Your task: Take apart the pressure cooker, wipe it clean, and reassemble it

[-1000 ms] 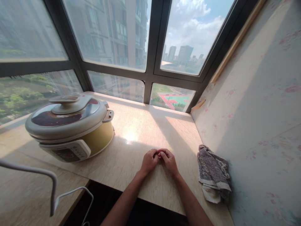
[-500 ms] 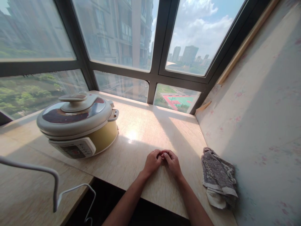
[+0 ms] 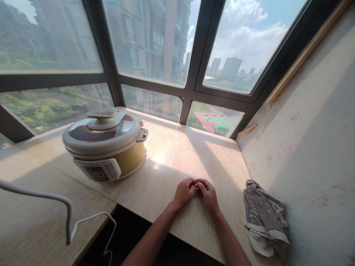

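My left hand (image 3: 184,193) and my right hand (image 3: 208,194) meet over the pale marble-patterned counter (image 3: 163,184), close to its front edge. The fingers of both are curled inward, and their tips touch one another. Anything pinched between them is hidden or too small to make out. To the left of my hands stands an electric cooker (image 3: 131,159) with its lid on and its control panel facing me. On the right, a folded grey-brown towel (image 3: 264,210) lies against the wall.
A white cable (image 3: 41,195) bends through the lower left, with a thinner stretch hanging past the counter edge. A dark gap (image 3: 127,229) opens below the counter. Dark-framed windows (image 3: 187,101) close off the back, and a flower-papered wall (image 3: 310,162) the right.
The view has turned slightly left, so the cooker, towel and windows appear further right. My hands keep their touching, curled pose with hardly any difference.
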`<state>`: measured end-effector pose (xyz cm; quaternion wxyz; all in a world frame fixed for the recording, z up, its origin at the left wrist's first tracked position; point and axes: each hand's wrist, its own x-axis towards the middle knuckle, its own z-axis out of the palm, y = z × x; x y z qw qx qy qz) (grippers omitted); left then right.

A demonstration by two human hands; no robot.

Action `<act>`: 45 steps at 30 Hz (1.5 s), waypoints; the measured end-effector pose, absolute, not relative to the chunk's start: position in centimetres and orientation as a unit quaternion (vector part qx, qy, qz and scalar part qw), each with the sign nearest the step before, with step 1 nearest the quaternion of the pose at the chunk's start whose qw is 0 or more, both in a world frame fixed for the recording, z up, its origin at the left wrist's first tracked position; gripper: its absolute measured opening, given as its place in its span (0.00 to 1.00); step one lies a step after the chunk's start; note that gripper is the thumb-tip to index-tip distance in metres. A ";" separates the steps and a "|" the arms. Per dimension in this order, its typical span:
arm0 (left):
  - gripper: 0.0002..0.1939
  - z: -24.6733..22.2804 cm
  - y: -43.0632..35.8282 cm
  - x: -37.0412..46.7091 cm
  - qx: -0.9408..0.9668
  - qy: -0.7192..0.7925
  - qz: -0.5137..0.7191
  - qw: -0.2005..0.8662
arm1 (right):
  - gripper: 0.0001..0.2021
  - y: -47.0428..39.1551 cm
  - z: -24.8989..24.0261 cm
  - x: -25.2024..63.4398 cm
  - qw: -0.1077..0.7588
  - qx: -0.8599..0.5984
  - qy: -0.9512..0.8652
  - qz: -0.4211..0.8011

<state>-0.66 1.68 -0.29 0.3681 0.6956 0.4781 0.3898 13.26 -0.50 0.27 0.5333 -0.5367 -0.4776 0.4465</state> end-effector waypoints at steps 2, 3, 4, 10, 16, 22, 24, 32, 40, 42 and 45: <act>0.10 -0.3 1.7 -0.7 0.694 0.477 0.393 0.369 | 0.24 -0.5 0.3 13.2 0.533 -0.539 -0.474 0.447; 0.11 -0.3 1.7 -0.7 0.693 0.477 0.395 0.369 | 0.24 -0.5 0.3 13.2 0.534 -0.539 -0.474 0.447; 0.11 -0.2 1.6 -0.7 0.693 0.477 0.395 0.370 | 0.24 -0.5 0.3 13.2 0.534 -0.539 -0.474 0.446; 0.12 0.0 1.5 -0.8 0.681 0.474 0.407 0.382 | 0.25 -0.6 0.1 13.2 0.540 -0.541 -0.459 0.452; 0.13 -0.1 1.5 -0.7 0.663 0.472 0.429 0.391 | 0.27 -0.6 0.4 13.2 0.535 -0.550 -0.444 0.463; 0.13 0.2 1.3 -1.0 0.641 0.471 0.444 0.412 | 0.27 -0.7 0.4 13.2 0.528 -0.556 -0.450 0.459; 0.12 0.2 1.3 -1.0 0.637 0.475 0.446 0.412 | 0.27 -0.7 0.3 13.2 0.525 -0.555 -0.454 0.459; 0.12 -0.1 1.5 -0.9 0.616 0.482 0.454 0.427 | 0.28 -0.8 0.8 12.9 0.522 -0.555 -0.457 0.459; 0.13 -0.2 1.7 -0.8 0.593 0.483 0.467 0.444 | 0.27 -0.7 0.8 12.8 0.519 -0.553 -0.470 0.452; 0.13 -0.2 1.7 -0.9 0.590 0.480 0.472 0.446 | 0.28 -0.7 0.7 12.8 0.515 -0.555 -0.472 0.451; 0.13 -0.1 1.6 -0.9 0.581 0.468 0.489 0.452 | 0.29 -0.7 0.6 12.8 0.513 -0.558 -0.470 0.452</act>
